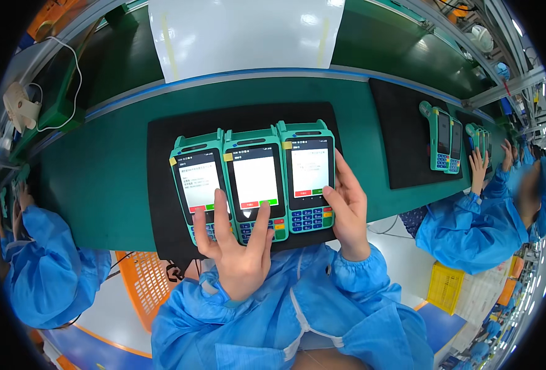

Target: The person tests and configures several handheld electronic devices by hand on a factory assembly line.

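Note:
Three teal handheld payment terminals lie side by side in front of me, screens lit and blue keypads toward me. Over the left terminal (193,176) and the middle terminal (254,176), my left hand (239,262) is open with fingers spread. Its fingertips are at the red and green buttons low on those two screens. My right hand (350,213) grips the right edge of the right terminal (310,163), its thumb over the green button at the lower corner of the screen. The fingers run along that terminal's side and are partly hidden.
A black mat (162,145) lies under the terminals on the green bench (100,185). Further right, another black mat (402,166) bears more terminals (449,142), near a co-worker's hand (478,169). Another person in blue (51,265) sits left. An orange basket (140,287) and yellow crate (446,288) stand below.

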A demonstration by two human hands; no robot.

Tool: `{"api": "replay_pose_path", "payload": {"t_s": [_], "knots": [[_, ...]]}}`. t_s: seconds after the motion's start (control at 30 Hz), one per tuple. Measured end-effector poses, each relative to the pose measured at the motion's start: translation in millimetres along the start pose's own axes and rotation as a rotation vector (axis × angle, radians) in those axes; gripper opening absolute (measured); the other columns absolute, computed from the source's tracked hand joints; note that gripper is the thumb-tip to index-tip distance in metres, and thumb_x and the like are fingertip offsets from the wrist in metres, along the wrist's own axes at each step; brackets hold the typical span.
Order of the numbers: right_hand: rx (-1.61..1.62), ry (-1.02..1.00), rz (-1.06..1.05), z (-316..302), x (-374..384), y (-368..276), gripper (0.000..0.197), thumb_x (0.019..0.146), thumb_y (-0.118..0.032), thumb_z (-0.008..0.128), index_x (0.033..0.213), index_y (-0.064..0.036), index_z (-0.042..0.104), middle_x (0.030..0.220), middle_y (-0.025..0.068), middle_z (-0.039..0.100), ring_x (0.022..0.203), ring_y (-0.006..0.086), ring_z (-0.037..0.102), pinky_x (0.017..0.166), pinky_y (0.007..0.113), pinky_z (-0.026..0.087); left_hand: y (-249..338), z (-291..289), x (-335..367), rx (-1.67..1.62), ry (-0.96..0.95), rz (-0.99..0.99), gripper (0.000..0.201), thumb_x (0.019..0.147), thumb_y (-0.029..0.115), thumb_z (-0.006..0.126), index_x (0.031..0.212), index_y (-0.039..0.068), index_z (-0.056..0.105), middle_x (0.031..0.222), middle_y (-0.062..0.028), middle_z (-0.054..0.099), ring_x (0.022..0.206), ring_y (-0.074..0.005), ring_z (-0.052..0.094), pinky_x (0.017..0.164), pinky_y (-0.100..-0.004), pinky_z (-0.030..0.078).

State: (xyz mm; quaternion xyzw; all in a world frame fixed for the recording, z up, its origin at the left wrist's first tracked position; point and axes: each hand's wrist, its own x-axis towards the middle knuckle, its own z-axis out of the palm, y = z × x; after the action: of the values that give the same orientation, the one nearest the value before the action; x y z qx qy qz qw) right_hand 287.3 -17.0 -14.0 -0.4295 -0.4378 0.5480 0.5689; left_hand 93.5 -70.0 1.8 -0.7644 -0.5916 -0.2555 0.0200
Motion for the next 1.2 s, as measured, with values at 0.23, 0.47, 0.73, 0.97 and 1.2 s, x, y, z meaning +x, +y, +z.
{"api": "replay_pose_path", "payload": {"t_s": [0.23,0.47,0.73,0.97,1.2], "knots": [[0.003,-0.005,-0.007,-2,0,0,0.060,0.094,0.004,0.045,0.150,0.0073,0.025,0.149,0.0232,0.040,0.137,0.0272,0.043,0.113,0.037,0.034,-2,0,5,-0.021,-0.049,0.023,0.038,0.078,0.012,0.077,0.116,0.012,0.072,0.152,-0.0288,0.029,0.139,-0.0513,0.008,0.113,-0.0584,0.016],[-0.027,0.019,-0.019,-2,-1,0,0.058,0.094,0.002,0.045,0.149,0.0062,0.029,0.145,0.0230,0.046,0.132,0.0261,0.049,0.109,0.035,0.039,-22,-17,-5,0.150,-0.008,-0.158,0.035,0.083,0.011,0.072,0.117,0.007,0.070,0.150,-0.0304,0.033,0.138,-0.0529,0.010,0.112,-0.0571,0.017],[-0.167,0.011,-0.054,-6,-7,1,0.058,0.092,0.001,0.045,0.149,0.0054,0.032,0.150,0.0216,0.039,0.138,0.0296,0.041,0.112,0.038,0.036,-33,-11,-14,-0.193,0.025,-0.156,0.102,0.069,0.044,0.086,0.143,-0.006,0.038,0.149,-0.0378,0.023,0.135,-0.0535,0.019,0.109,-0.0571,0.024],[-0.659,0.041,-0.264,-26,-20,-13,0.048,0.089,0.000,0.049,0.136,0.0068,0.050,0.147,0.0219,0.042,0.136,0.0324,0.043,0.110,0.039,0.035,-33,5,-17,-0.224,0.087,-0.196,0.130,0.059,0.051,0.089,0.149,-0.008,0.016,0.151,-0.0358,0.016,0.135,-0.0482,0.024,0.107,-0.0524,0.028],[-0.906,-0.010,-0.403,-16,-31,-3,0.040,0.086,-0.002,0.057,0.126,0.0031,0.062,0.144,0.0278,0.042,0.131,0.0419,0.046,0.108,0.047,0.038,-31,2,-14,-0.077,0.083,-0.168,0.125,0.062,0.061,0.083,0.147,-0.008,0.024,0.150,-0.0355,0.018,0.135,-0.0491,0.022,0.107,-0.0557,0.026]]}}
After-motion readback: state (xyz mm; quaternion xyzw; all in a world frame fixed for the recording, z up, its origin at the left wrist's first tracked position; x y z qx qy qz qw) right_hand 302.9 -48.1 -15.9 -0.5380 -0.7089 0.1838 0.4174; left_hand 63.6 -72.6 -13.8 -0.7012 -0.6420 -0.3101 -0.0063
